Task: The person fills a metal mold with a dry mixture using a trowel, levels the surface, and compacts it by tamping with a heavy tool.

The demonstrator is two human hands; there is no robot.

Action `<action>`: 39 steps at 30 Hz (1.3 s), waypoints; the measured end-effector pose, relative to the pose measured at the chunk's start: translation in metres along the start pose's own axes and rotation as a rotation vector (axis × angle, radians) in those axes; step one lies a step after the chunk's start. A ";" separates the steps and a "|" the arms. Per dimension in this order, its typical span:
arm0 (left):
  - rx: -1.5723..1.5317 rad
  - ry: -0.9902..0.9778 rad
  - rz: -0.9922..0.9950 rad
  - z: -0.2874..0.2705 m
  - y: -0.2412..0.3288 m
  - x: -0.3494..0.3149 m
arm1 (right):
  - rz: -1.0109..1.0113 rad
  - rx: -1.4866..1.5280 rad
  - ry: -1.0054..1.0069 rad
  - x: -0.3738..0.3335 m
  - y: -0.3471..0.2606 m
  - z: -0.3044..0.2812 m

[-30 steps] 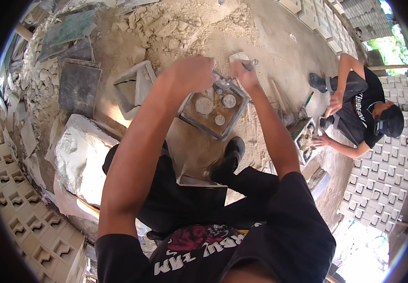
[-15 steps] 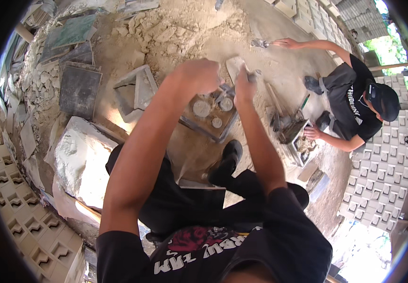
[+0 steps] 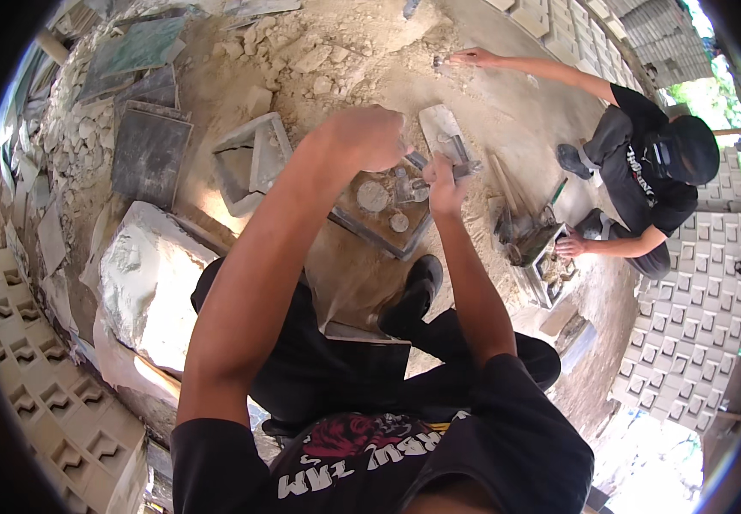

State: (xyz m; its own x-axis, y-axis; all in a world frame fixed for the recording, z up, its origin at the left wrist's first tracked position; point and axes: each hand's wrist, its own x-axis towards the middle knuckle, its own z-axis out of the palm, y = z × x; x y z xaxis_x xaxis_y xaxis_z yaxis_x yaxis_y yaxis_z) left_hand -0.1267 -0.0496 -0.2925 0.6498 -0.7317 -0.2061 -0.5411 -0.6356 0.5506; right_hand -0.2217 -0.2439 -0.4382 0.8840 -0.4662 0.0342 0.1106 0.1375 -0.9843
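My left hand is closed above the left side of a square mould; what its fingers grip is hidden. Lower and to the right, my right hand is wrapped round a grey metal tool whose end sticks out to the right. A short dark bar shows between my two hands; I cannot tell which one holds it. Sandy material fills the mould under my hands, with a large round disc, a smaller disc and a clear-looking cylindrical piece on it.
A pale board lies beyond my hands. To the left are an angular frame, dark slabs and a powdery white block. At right a co-worker crouches, one hand on another mould. Rubble lies behind.
My right hand has moved slightly down, and the metal tool shows more plainly. The co-worker's outstretched hand has shifted left and farther away, and their head has bent down.
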 end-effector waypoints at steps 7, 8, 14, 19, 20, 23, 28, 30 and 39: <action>-0.035 0.026 -0.010 0.002 0.006 0.001 | 0.043 -0.116 -0.024 0.027 -0.002 0.015; -0.039 0.025 0.009 0.000 0.008 0.001 | 0.071 -0.205 -0.010 0.018 -0.011 0.013; -0.027 -0.026 -0.077 -0.006 0.000 -0.005 | -0.013 -0.393 -0.302 0.007 -0.009 -0.013; -0.038 -0.044 -0.036 -0.002 0.002 -0.003 | -0.017 -0.438 -0.390 -0.018 0.009 -0.046; -0.020 -0.043 -0.061 -0.006 0.000 -0.007 | -0.065 -0.461 -0.415 -0.022 0.002 -0.041; 0.013 -0.052 -0.014 -0.008 0.006 -0.012 | -0.190 -0.514 -0.450 -0.034 -0.019 -0.040; -0.040 0.000 -0.026 -0.001 -0.006 -0.011 | -0.169 -0.117 -0.103 -0.023 0.009 -0.036; -0.029 -0.014 -0.014 -0.011 0.001 -0.012 | -0.146 0.035 0.060 -0.022 -0.009 -0.016; 0.015 0.008 -0.008 0.000 0.001 -0.009 | 0.132 -0.264 0.390 -0.041 -0.015 0.005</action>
State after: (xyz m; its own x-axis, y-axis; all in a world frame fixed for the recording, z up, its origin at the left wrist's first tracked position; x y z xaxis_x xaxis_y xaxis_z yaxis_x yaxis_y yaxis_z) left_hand -0.1328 -0.0436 -0.2906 0.6583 -0.7248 -0.2034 -0.5440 -0.6448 0.5370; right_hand -0.2577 -0.2223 -0.4242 0.6410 -0.7594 -0.1115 -0.1546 0.0146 -0.9879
